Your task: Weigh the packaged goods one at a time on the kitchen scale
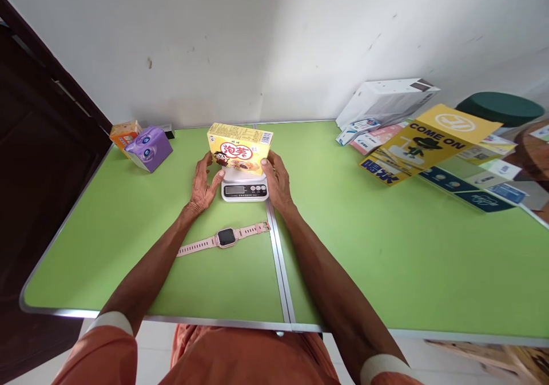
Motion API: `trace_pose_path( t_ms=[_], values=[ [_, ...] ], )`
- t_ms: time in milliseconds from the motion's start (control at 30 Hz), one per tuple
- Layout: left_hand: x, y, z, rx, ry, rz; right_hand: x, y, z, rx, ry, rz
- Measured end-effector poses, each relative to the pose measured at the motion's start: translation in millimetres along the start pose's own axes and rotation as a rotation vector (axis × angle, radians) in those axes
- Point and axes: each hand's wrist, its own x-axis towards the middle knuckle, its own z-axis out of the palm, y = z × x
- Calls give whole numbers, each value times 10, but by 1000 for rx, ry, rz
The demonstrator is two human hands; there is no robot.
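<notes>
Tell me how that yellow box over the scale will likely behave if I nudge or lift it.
The yellow box is probably fairly stiff, given its straight edges. Its flat sides make rolling unlikely. Pushed off-centre, it might tip or slide, since it looks wider than the white scale below it.

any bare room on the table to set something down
Widest: the green tabletop right of the right hand, in front of the yellow "COME ON" box. Another: left of the left hand, in front of the purple soft pack. Crowded: back right, and the middle, with the yellow red-lettered carton, white plastic scale and pink-strapped watch.
</notes>
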Motion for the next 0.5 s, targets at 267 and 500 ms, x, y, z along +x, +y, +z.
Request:
trace_pose_path(
  t_ms=[267,500],
  values=[
    [1,4,2,-21,7,14,11,-64,28,124,74,93],
    [-3,-48,5,-2,10,28,-1,-111,21,110,102,83]
  ],
)
